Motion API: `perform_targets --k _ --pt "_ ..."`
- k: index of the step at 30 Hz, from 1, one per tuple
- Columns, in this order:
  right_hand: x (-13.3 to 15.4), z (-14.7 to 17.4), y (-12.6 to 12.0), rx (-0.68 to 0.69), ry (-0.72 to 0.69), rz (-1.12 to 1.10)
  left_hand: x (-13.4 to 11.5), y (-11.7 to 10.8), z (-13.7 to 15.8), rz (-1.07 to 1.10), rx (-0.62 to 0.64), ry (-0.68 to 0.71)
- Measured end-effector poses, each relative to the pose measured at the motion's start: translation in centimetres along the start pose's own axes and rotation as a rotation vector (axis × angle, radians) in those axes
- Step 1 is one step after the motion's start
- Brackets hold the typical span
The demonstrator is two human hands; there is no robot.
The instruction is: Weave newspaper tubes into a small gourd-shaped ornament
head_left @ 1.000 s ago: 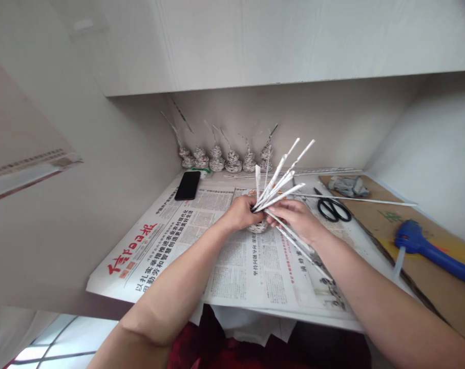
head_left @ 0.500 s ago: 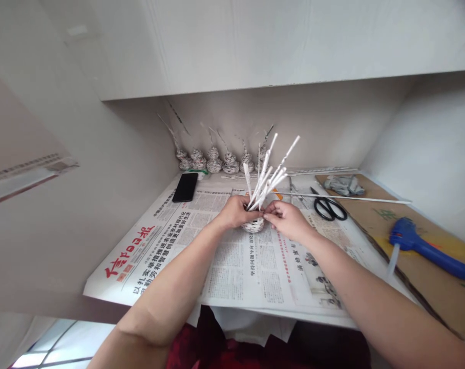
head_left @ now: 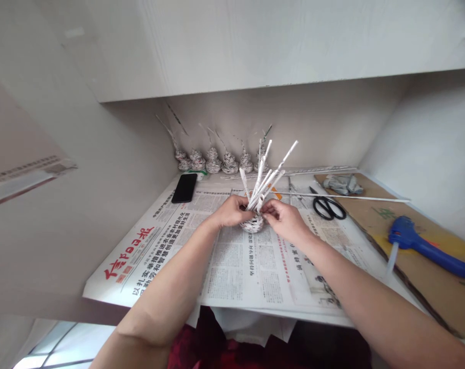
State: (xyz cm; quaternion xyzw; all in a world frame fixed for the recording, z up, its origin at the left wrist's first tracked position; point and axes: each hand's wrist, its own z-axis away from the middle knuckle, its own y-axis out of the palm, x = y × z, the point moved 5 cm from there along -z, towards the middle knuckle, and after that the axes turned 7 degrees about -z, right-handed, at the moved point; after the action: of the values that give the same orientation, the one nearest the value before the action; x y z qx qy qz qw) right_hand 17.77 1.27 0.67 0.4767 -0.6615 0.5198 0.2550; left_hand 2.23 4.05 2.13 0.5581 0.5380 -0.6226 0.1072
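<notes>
A small round basket woven from rolled newspaper (head_left: 252, 224) stands on the spread newspaper (head_left: 227, 266) between my hands. Several white paper sticks (head_left: 270, 180) rise out of its top, leaning mostly to the right. My left hand (head_left: 233, 210) grips the basket's left rim, the thumb lying across the top near the stick bases. On the right side, my right hand (head_left: 280, 215) has thumb and fingertips pinched together at the rim, by the foot of a paper stick. The fingertips partly hide what they pinch.
Black scissors (head_left: 329, 207) and a long paper stick (head_left: 371, 198) lie right of the basket. A blue glue gun (head_left: 420, 246) rests on cardboard (head_left: 374, 215) with a crumpled grey wad (head_left: 343, 184). Left is a black phone (head_left: 184, 188). Several woven gourd shapes (head_left: 213, 162) line the back wall.
The upright sticks have shifted slightly, and one near my right hand is now bent lower. My right fingers have moved a little up along the rim; my left hand stays on the basket.
</notes>
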Motion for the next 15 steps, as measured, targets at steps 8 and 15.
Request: perform_targets --k 8,15 --pt "0.14 0.09 0.21 -0.056 -0.104 0.025 0.23 -0.23 -0.09 0.006 -0.085 -0.02" --pt "0.48 0.38 0.13 -0.048 -0.137 0.076 0.39 -0.72 -0.22 0.082 -0.112 -0.028"
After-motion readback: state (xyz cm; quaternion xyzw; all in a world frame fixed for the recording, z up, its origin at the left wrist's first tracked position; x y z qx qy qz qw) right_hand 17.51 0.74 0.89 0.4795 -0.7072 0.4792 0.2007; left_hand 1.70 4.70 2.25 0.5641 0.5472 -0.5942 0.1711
